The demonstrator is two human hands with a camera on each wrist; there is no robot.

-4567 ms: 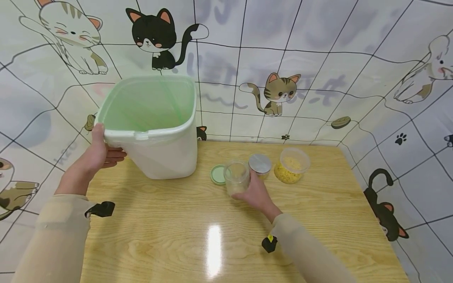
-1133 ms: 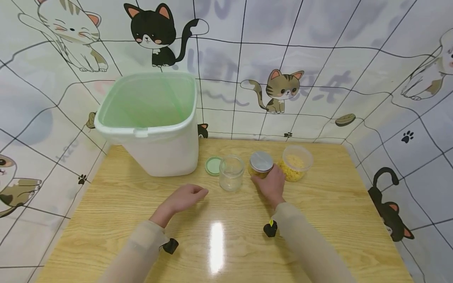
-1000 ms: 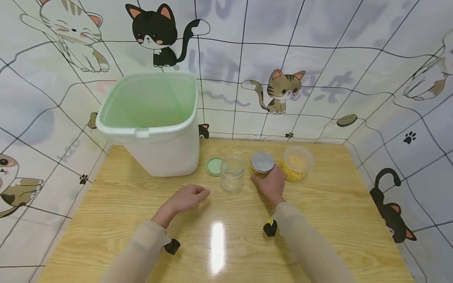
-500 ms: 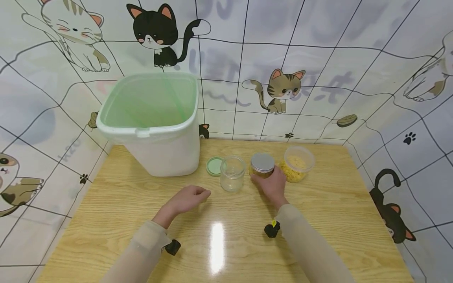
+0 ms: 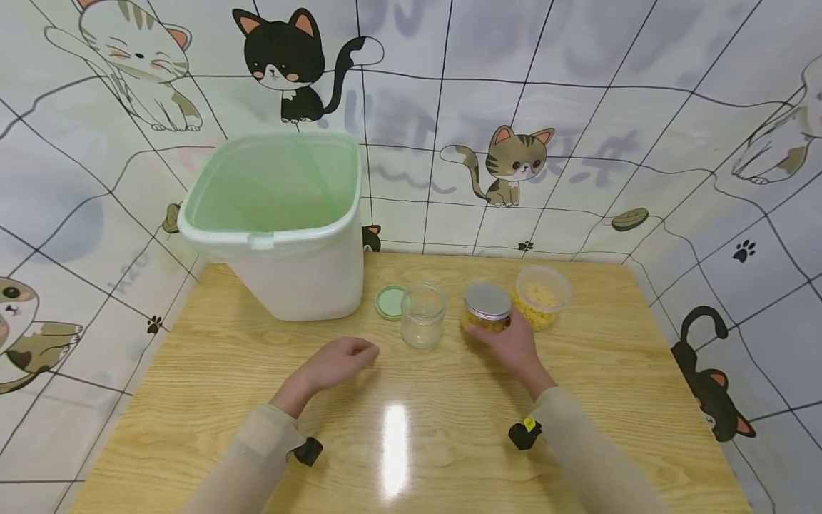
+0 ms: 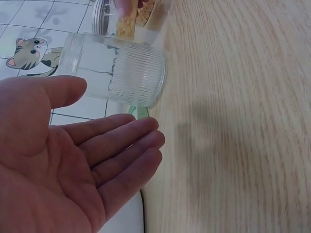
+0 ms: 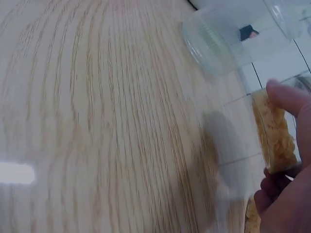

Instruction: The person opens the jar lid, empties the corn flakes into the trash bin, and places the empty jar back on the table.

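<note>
My right hand (image 5: 516, 350) grips a small clear jar (image 5: 486, 320) with a silver lid, thumb on its near side. Yellowish-tan contents fill the jar's bottom in the right wrist view, where its base (image 7: 274, 136) hangs over its shadow on the table. My left hand (image 5: 335, 363) holds nothing, its fingers relaxed. In the left wrist view, the left palm (image 6: 73, 160) faces an uncapped ribbed glass jar (image 6: 114, 70), which stands upright just beyond the fingertips. A green round lid (image 5: 389, 302) lies flat behind that glass jar.
A tall white bin (image 5: 298, 278) with a pale green inside stands at the back left by the wall. To the right, an uncovered clear plastic tub (image 5: 542, 296) holds yellow bits. Cat-patterned wall covering (image 5: 411, 107) borders the wooden table (image 5: 334, 442) behind.
The right hand has drawn the silver-lidded jar up and slightly right, toward me. Earlier it held the glass jar, while the left hand was on the bin's rim; the left hand now stays still.
</note>
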